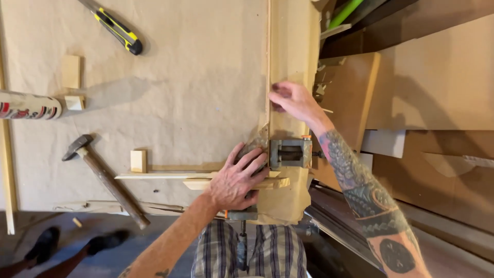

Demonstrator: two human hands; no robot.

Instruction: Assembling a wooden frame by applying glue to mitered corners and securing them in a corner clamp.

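My left hand [237, 180] lies flat with fingers spread on the corner where a thin wooden strip [154, 176] meets a long upright strip [267, 62], next to a metal clamp [290, 153]. My right hand [293, 100] presses its fingertips on the upright strip and the paper-covered board edge [293, 46] above the clamp. Neither hand grips a tool. A second clamp's screw [242, 242] hangs below the bench edge, partly hidden by my left hand.
On the brown paper bench top [180, 92] lie a hammer [105, 180], a yellow-black utility knife [117, 28], a sealant cartridge [28, 105] and small wood blocks [72, 72], [138, 160]. Cardboard sheets [437, 77] stack at right. Another person's shoes [46, 244] show bottom left.
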